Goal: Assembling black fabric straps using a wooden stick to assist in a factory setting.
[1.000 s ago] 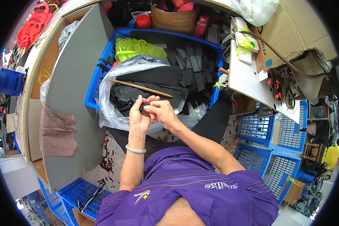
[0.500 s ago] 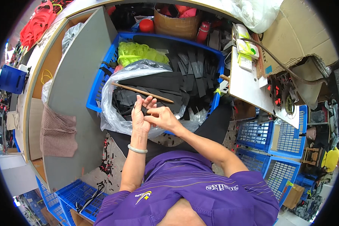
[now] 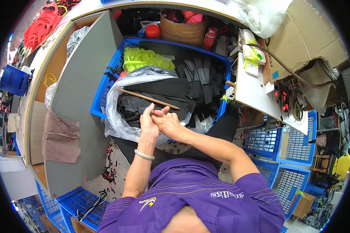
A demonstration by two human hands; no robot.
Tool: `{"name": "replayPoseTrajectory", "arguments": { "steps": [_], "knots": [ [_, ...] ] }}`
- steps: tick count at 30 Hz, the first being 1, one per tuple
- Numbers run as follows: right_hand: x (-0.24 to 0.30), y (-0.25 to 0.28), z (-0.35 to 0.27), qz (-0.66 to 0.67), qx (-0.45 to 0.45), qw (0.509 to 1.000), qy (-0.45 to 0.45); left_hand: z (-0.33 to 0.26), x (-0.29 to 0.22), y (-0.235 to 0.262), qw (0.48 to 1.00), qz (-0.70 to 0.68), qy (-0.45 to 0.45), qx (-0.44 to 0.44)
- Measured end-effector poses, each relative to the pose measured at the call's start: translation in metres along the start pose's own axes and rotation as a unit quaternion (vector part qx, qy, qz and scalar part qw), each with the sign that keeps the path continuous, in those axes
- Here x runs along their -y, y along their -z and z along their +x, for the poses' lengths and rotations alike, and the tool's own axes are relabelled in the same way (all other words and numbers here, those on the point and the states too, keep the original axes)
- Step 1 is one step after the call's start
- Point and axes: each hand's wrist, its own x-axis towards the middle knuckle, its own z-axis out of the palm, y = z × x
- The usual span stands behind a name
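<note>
My left hand (image 3: 148, 125) and my right hand (image 3: 168, 125) press together over the near edge of a clear plastic bag (image 3: 112, 122). The right fingers lie across the left palm, and both hands look closed. Whatever is between them is hidden. Just beyond my fingertips, a thin wooden stick (image 3: 144, 96) rests on black fabric strips (image 3: 159, 86) heaped in the bag. A blue plastic crate (image 3: 98, 97) holds the bag, more dark strips (image 3: 200, 75) and a neon yellow bundle (image 3: 146, 59).
A grey panel (image 3: 83, 97) stands left of the crate, with a brown mesh cloth (image 3: 61, 136) hanging there. At the right are a white board (image 3: 251, 91) and several blue crates (image 3: 262, 138). Behind stand a cardboard drum (image 3: 182, 31) and a red bottle (image 3: 209, 38).
My right hand has turned and closed over my left palm. The small black piece that showed in the left hand is now out of sight.
</note>
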Motion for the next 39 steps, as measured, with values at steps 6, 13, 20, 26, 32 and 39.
{"name": "replayPoseTrajectory", "arguments": {
  "steps": [6,13,20,26,32,39],
  "knots": [
    [0.011,-0.005,0.018,0.022,0.039,0.999,0.010,-0.001,-0.041,0.001,0.997,-0.036,0.067,0.000],
    [0.030,-0.004,-0.027,0.070,0.108,0.991,-0.028,-0.013,-0.034,0.029,0.989,-0.053,0.129,-0.048],
    [0.030,-0.007,-0.036,0.077,0.147,0.986,-0.033,-0.015,-0.017,0.041,0.991,-0.033,0.119,-0.046],
    [0.020,-0.030,-0.006,0.062,0.096,0.993,-0.001,-0.007,-0.012,0.048,0.997,-0.029,0.073,0.023],
    [0.037,-0.015,-0.001,0.079,0.119,0.988,-0.067,0.003,-0.039,0.043,0.991,-0.073,0.096,-0.050],
    [0.006,-0.053,0.002,0.077,0.058,0.995,-0.008,0.002,-0.012,0.038,0.996,-0.029,0.077,-0.022]
  ]
}}
